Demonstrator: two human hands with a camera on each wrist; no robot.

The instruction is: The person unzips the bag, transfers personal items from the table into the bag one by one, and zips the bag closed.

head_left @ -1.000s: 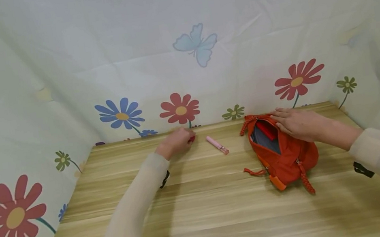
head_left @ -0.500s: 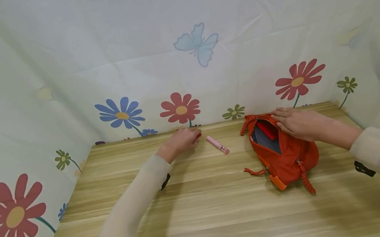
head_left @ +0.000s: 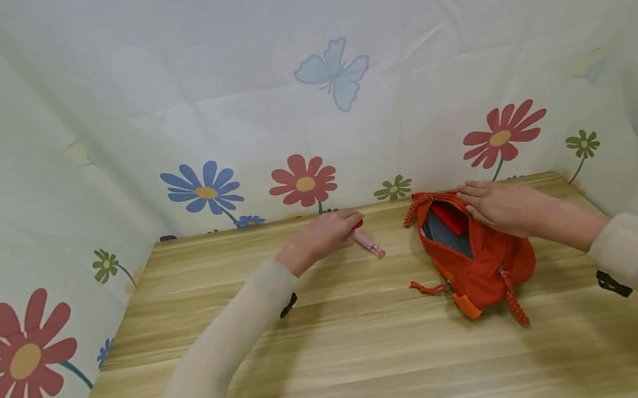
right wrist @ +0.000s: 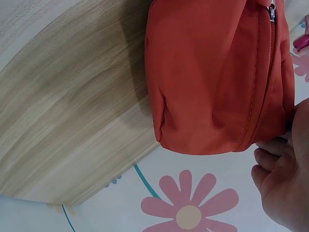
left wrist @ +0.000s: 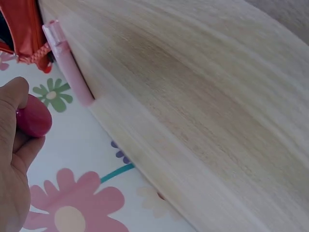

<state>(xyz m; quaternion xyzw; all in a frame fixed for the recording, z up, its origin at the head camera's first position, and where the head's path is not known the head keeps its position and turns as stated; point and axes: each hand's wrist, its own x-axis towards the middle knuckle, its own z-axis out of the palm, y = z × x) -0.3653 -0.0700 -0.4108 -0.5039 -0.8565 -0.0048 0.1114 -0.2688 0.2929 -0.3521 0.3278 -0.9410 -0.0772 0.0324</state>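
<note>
Where the wooden tabletop [head_left: 355,358] lies nearest the person, it carries only two pale sleeves reaching forward. Farther along on the right sits an orange pouch [head_left: 483,264] with its zip undone, a braided pull cord trailing off its near end and something red showing inside the blue-grey lining. The right hand [head_left: 496,207] rests on the far upper edge of that pouch, fingers fairly straight and laid over the fabric; the right wrist view shows fingertips [right wrist: 277,174] pressed to the pouch's rim (how firmly they pinch it I cannot tell). Left of the pouch, a pink tube [head_left: 370,245] lies slantwise on the tabletop, its far end just under the left hand [head_left: 327,232]. That left hand is curled round a small red object [left wrist: 35,116], which the left wrist view shows held between thumb and fingers, close beside the tube but apart from it. Behind everything hangs a pale cloth [head_left: 303,91] printed with flowers and a blue butterfly.
</note>
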